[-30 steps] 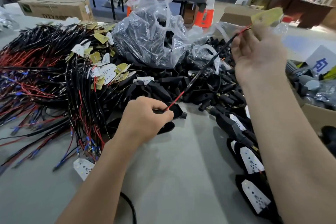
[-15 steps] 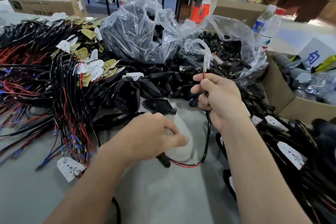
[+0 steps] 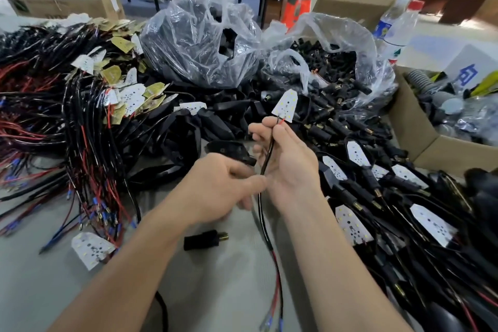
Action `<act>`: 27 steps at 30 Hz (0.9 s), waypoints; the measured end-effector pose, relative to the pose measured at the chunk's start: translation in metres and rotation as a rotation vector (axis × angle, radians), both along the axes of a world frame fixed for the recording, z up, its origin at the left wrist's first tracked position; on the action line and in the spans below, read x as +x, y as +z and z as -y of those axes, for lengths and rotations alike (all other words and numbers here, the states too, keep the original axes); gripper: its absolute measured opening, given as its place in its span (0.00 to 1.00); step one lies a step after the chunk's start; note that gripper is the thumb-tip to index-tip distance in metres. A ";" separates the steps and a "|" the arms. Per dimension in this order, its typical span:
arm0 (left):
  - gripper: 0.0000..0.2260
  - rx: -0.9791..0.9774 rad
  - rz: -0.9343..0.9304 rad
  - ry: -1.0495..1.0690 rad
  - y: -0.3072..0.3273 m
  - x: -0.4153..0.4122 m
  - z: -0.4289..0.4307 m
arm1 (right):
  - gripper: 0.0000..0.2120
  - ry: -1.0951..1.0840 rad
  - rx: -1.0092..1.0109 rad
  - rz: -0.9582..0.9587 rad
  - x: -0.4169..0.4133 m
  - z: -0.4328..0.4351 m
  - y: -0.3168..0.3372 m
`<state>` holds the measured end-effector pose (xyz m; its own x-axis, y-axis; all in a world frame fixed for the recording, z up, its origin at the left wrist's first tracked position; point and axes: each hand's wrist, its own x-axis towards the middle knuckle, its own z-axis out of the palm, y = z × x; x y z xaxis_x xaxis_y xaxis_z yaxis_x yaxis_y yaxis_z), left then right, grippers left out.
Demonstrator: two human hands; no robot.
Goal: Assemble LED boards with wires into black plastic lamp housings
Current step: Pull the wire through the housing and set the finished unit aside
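1. Right hand (image 3: 285,162): grip closed on the wire (image 3: 266,159), LED board (image 3: 286,106) atop.
2. Left hand (image 3: 223,188): I cannot tell its grip; housing (image 3: 229,149) just beyond.
3. Done units right of the right hand; loose boards left; I judge it midway.

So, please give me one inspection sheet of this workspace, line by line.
Surface: grey table, bare only near the person.
Job's things: LED board with its wire in the right hand; black housing by the left hand.
Clutter: loose black connector; two plastic bags of black parts.
Fingers: right closed on the wire; left blurred.
Cables: big red-black wire pile at left.
Surroundings: cardboard boxes, water bottles.
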<state>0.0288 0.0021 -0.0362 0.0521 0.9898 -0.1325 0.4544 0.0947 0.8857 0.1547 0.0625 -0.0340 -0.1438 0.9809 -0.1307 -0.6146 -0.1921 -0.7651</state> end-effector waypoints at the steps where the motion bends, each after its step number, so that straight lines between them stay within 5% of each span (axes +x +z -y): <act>1: 0.13 -0.060 -0.005 -0.054 0.001 0.001 0.001 | 0.14 0.002 0.001 -0.026 -0.001 0.000 0.000; 4: 0.17 -0.068 0.061 -0.077 0.000 0.005 0.000 | 0.13 0.045 0.014 0.013 -0.004 0.000 0.001; 9: 0.15 0.145 0.144 0.202 0.001 -0.001 -0.010 | 0.11 0.256 0.158 0.587 0.013 0.011 -0.002; 13: 0.16 0.246 0.123 0.353 -0.002 -0.007 -0.012 | 0.14 0.421 0.178 0.622 0.021 0.020 -0.003; 16: 0.13 0.242 0.280 0.450 -0.005 -0.011 -0.015 | 0.10 0.531 0.227 0.764 0.026 0.018 -0.001; 22: 0.08 0.310 0.336 0.354 -0.002 -0.015 -0.014 | 0.11 0.333 0.270 0.761 0.031 0.015 -0.001; 24: 0.13 0.379 0.152 0.313 -0.005 -0.019 -0.015 | 0.13 0.242 0.207 0.594 0.030 0.012 0.002; 27: 0.19 0.451 -0.505 0.341 -0.015 -0.017 -0.020 | 0.14 0.146 0.111 0.384 0.033 0.009 0.007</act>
